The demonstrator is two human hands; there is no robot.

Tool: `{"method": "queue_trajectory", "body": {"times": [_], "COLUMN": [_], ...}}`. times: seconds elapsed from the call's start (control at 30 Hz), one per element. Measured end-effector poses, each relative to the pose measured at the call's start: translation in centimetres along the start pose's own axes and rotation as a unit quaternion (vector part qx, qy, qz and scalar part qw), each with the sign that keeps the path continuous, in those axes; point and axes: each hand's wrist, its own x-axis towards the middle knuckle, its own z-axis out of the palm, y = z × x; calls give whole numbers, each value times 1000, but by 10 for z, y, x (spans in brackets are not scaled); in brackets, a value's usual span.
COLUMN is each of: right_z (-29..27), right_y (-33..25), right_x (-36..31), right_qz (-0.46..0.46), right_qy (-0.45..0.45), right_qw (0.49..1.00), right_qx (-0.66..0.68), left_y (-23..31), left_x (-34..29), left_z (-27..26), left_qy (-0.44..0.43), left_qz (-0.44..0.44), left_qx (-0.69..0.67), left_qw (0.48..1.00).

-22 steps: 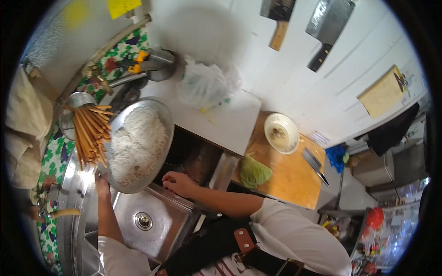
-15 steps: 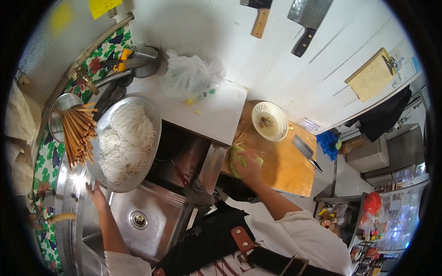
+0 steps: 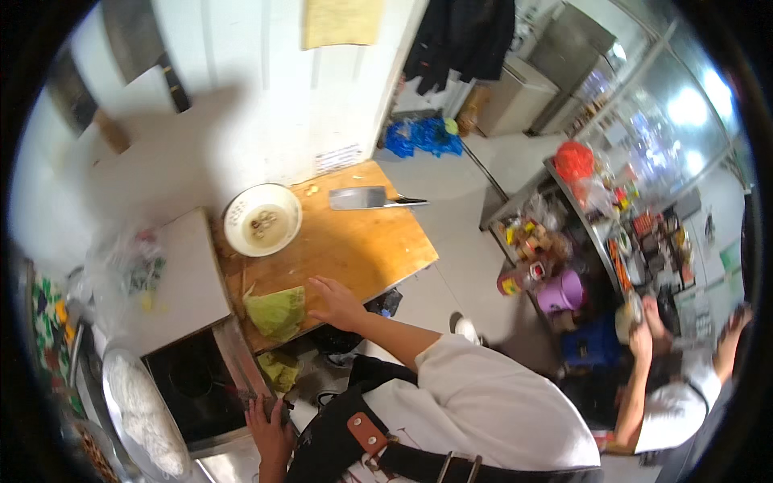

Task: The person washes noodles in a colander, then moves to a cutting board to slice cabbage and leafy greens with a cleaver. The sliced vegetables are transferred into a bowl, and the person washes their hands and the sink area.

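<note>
A pale green piece of cabbage [image 3: 276,314] lies at the near left of the wooden board [image 3: 378,249]. Just right of it is my right hand [image 3: 336,306], fingers stretched out and holding nothing. My left hand [image 3: 271,435] is low by the metal counter edge, fingers apart, beside a small dark thing I cannot make out. A cream bowl [image 3: 263,220] with liquid and small brownish pieces stands on the board's far left. Toward the right of the board rests a cleaver [image 3: 366,198], its dark handle over the edge. More green leaf [image 3: 278,370] shows below the board.
An oval basin of white noodles [image 3: 145,410] is at the lower left, next to a dark recess [image 3: 189,382] and a white counter [image 3: 189,274] with a plastic bag. Cleavers hang on the wall. At right are loaded shelves [image 3: 535,241], a purple bucket [image 3: 561,291] and another person's arms [image 3: 636,378].
The view has swung right, bringing the shelves and another person into sight. My right hand has come off the cabbage. My left hand has moved from beside the noodle basin to the counter edge.
</note>
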Motion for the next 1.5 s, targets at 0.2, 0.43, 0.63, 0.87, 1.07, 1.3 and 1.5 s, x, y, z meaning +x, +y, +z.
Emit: {"method": "queue_trajectory", "body": {"times": [0.2, 0.43, 0.63, 0.87, 1.07, 1.3, 1.5], "right_z": [-106, -137, -144, -150, -140, -117, -125], "right_y": [88, 195, 219, 175, 146, 133, 169], "right_x": [-69, -95, -80, -66, -72, -39, 31], "right_qz": [126, 141, 4, 81, 119, 110, -5], "right_qy": [93, 53, 12, -5, -81, -211, -232], "right_qw": [988, 988, 999, 995, 987, 964, 965], "right_qx": [19, 10, -45, 65, 68, 121, -125], "left_y": [18, 54, 93, 126, 80, 28, 54], "left_x": [18, 138, 264, 270, 246, 225, 235], "left_z": [-22, 4, 48, 47, 47, 53, 22], "left_qy": [-85, 138, 230, 188, 193, 180, 80], "left_qz": [-71, -246, -234, -184, -161, -273, -249], "left_qx": [105, -184, -205, -145, -180, -722, -819], "left_qw": [988, 942, 922, 954, 951, 610, 511]}}
